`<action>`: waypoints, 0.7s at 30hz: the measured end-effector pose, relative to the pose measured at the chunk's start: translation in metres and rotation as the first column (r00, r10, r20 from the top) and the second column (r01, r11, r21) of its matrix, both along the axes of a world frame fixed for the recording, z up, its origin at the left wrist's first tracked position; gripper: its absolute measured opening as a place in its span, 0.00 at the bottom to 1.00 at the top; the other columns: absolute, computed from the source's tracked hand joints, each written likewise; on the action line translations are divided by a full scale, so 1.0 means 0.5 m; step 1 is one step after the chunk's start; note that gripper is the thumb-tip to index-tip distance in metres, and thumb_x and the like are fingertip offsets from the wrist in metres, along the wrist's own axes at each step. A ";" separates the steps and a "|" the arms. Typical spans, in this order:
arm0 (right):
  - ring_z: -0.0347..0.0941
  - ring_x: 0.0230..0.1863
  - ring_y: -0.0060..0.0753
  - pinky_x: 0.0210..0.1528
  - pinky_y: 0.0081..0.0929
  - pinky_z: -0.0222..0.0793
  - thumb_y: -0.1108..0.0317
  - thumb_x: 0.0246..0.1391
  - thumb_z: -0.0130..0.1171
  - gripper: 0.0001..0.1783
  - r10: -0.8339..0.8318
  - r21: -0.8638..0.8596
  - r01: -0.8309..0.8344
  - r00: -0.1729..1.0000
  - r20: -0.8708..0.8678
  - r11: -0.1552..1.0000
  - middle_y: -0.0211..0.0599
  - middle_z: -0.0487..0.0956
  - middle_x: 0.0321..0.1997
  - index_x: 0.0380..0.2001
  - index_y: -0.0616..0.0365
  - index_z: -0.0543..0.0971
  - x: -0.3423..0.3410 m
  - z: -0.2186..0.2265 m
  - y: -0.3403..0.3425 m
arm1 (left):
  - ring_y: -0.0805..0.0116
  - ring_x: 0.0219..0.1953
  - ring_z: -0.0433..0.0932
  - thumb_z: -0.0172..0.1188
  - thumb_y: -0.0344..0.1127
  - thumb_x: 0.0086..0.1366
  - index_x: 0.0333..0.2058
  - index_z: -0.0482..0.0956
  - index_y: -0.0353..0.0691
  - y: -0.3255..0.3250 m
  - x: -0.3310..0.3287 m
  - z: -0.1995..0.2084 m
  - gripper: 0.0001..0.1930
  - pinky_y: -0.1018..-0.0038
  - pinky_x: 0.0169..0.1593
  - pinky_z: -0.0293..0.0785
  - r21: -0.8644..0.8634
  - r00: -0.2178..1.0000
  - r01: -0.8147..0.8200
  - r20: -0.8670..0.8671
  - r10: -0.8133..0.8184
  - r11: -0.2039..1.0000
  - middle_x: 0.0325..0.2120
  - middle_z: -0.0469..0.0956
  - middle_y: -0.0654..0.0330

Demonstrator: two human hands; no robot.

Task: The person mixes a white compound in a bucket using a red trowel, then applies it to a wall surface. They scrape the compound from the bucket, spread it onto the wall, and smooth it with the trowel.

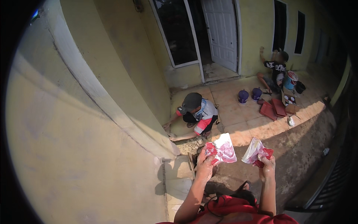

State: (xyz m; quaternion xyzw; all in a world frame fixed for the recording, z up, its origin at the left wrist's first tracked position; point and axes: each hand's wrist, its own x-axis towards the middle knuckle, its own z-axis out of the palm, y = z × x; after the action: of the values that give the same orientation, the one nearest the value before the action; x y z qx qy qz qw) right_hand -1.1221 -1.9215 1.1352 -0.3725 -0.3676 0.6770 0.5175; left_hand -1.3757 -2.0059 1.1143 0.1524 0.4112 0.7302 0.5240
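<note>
My left hand (204, 165) is closed around the red grip of a wide putty scraper (226, 148), whose pale blade is smeared with white paste. Opposite it, my right hand (267, 168) grips a second putty scraper (251, 151), also red at the grip and coated with whitish paste. Both tools are held up in front of me with a small gap between their blades. White residue marks my fingers. The yellow-green wall (85, 149) to my left carries patchy pale smears.
A person in a dark cap (193, 101) crouches at the wall base; another person (276, 69) sits by the far wall. Two purple buckets (243, 97), dark red boxes (274, 108) and a blue bucket (290, 81) stand on the tiles. A dark metal grille (328, 186) lies right.
</note>
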 end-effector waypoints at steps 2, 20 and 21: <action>0.81 0.31 0.28 0.28 0.30 0.82 0.69 0.56 0.66 0.10 -0.017 0.040 0.016 1.000 0.021 0.999 0.32 0.83 0.34 0.41 0.60 0.81 0.047 0.008 0.019 | 0.62 0.50 0.84 0.53 0.22 0.69 0.67 0.64 0.41 0.031 0.042 -0.022 0.27 0.61 0.51 0.86 -0.004 1.000 0.013 -0.022 -0.013 1.000 0.51 0.80 0.55; 0.79 0.26 0.24 0.24 0.26 0.77 0.66 0.58 0.67 0.10 0.001 0.130 -0.032 0.973 0.231 0.991 0.31 0.82 0.30 0.37 0.61 0.82 0.548 0.021 0.357 | 0.65 0.49 0.82 0.54 0.25 0.71 0.71 0.59 0.41 0.389 0.563 -0.074 0.31 0.61 0.54 0.84 -0.065 0.999 0.054 -0.004 -0.055 0.996 0.53 0.78 0.56; 0.78 0.25 0.24 0.24 0.26 0.77 0.67 0.58 0.67 0.09 0.022 0.142 -0.058 0.970 0.242 0.988 0.32 0.82 0.30 0.37 0.61 0.82 0.558 0.019 0.371 | 0.64 0.49 0.83 0.57 0.27 0.70 0.72 0.59 0.42 0.409 0.575 -0.069 0.33 0.61 0.53 0.83 -0.072 0.999 0.045 -0.018 -0.047 0.996 0.52 0.79 0.56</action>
State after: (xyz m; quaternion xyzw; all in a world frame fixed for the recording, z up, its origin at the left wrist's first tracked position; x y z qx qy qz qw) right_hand -0.8432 -1.7359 1.1447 -0.4044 -0.4840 0.6084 0.4818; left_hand -1.0880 -1.8014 1.0798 0.1503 0.4387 0.7011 0.5417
